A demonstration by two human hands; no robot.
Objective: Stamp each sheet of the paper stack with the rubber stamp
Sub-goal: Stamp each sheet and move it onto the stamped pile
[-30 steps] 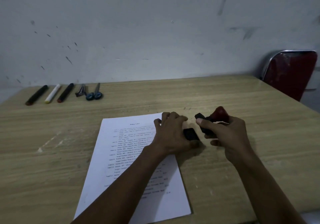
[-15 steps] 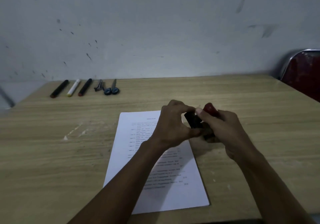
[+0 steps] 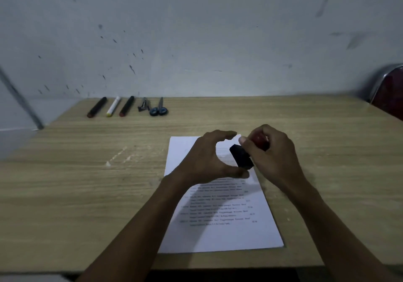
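A white printed paper stack [image 3: 226, 229] lies on the wooden table [image 3: 87, 183] in front of me. My right hand [image 3: 274, 159] grips the rubber stamp [image 3: 242, 156], a black block with a red knob handle, tilted above the top right part of the sheet. My left hand [image 3: 205, 161] hovers just left of the stamp over the paper, fingers and thumb spread in a curved C shape, holding nothing. The stamp's face is hidden from me.
Along the table's far left edge lie three markers [image 3: 113, 106], a small dark clip [image 3: 142, 105] and blue-handled scissors [image 3: 158, 108]. A red chair [image 3: 388, 94] with a metal frame stands at the far right. A wall rises behind the table.
My left hand has let go of the stamp and opened into a wide curve. Both hands and the stamp now sit over the paper's top right area; the view shifted left.
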